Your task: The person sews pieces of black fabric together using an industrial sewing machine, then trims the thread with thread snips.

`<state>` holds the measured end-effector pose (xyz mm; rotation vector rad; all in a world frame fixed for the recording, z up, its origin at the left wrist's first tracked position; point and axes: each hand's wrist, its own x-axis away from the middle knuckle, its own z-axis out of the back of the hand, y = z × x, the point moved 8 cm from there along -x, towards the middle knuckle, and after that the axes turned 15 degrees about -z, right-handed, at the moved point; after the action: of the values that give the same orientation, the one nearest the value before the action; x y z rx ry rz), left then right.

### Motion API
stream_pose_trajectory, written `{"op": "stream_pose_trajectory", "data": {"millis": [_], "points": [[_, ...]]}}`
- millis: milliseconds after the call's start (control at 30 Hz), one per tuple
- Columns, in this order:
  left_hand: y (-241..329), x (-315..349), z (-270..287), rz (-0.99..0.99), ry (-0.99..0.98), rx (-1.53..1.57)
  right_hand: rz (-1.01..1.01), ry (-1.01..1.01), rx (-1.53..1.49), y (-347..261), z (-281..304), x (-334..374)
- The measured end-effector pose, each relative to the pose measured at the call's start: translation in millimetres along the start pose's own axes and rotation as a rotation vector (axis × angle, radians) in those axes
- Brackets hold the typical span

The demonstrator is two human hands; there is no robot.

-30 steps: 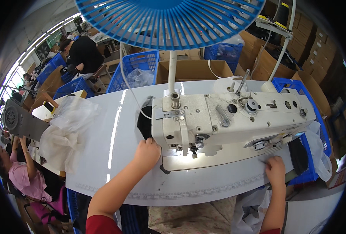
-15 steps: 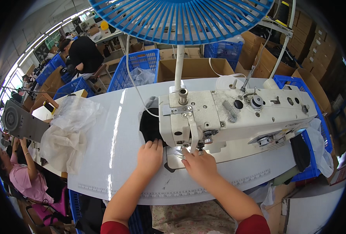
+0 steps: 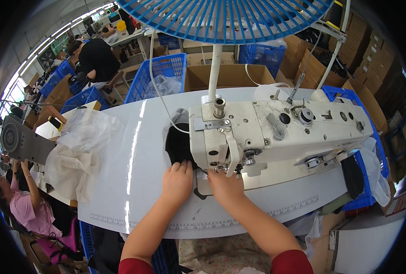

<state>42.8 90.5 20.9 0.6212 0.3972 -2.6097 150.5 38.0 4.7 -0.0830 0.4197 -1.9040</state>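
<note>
A black fabric piece [image 3: 178, 144] lies on the white sewing table, its right part hidden under the head of the white sewing machine [image 3: 285, 125]. My left hand [image 3: 177, 182] rests on the near end of the fabric, fingers side by side and laid down over it. Close by, at the needle area, my right hand [image 3: 225, 186] has its fingers bunched at the fabric's near right edge. The machine head and needle parts partly cover those fingertips. Under the fabric's far and left sides shows a greyish sheet or lining.
A blue fan guard [image 3: 226, 23] hangs over the far edge. Crumpled clear plastic [image 3: 77, 160] lies at the left, beside another machine [image 3: 24, 139]. Blue crates [image 3: 159, 77] and an open carton [image 3: 230, 76] stand behind the table. Two people work at the left.
My right hand has moved left and slightly away from me, closing in on the fabric edge. My left hand stays on the fabric. The whole view has shifted slightly.
</note>
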Motion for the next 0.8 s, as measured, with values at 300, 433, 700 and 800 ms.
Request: {"op": "stream_pose_trajectory", "data": {"millis": [300,433,700,800], "points": [[1.4,0.0,-0.2,-0.004,0.015,-0.015,-0.026,-0.026,-0.025,-3.1,0.4,-2.2],[3.7,-3.4,-0.2,-0.009,0.024,-0.024,-0.032,0.045,-0.022,-0.2,3.4,-2.4],[-29.6,5.7,21.2,0.157,-0.176,-0.033,-0.004,-0.052,-0.021,3.1,32.0,23.6],[-74.2,25.6,59.6,0.412,-0.092,0.246,0.089,-0.114,-0.236,6.9,62.9,47.4]]}}
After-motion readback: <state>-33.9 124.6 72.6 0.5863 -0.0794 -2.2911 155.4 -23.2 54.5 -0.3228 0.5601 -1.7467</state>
